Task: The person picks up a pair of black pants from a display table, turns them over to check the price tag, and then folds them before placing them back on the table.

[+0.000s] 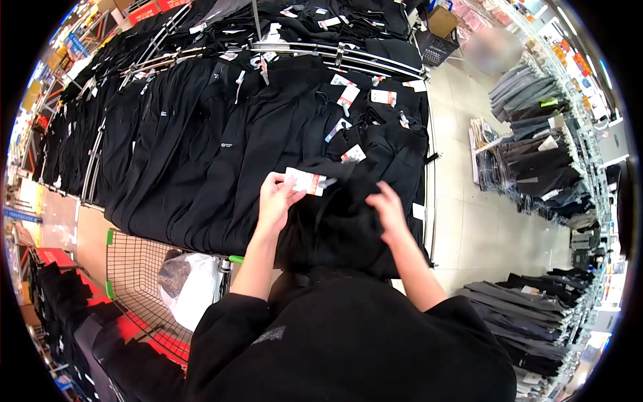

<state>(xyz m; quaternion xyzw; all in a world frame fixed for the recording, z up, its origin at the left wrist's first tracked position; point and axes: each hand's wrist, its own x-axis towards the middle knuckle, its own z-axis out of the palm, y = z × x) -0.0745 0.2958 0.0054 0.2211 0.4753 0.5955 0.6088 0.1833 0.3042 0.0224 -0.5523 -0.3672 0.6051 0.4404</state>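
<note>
Between my fingers and thumb, my left hand [276, 204] pinches a white and red tag [306, 181] at the middle of the view. Beside it, my right hand [388, 213] is raised over the black garment [335, 224], fingers apart and slightly blurred; no held thing shows in it. The garment lies bunched below and between both hands. Several black trousers [228, 147] lie in rows on the rack under and beyond my hands, with more tags such as one [348, 97] on them.
A metal rail [431, 181] edges the rack on the right. At the lower left stands a wire shopping cart [137, 261] holding a white bag [195, 288]. Folded and hanging clothes [536, 157] line the right side. A black basket [437, 48] is at the top.
</note>
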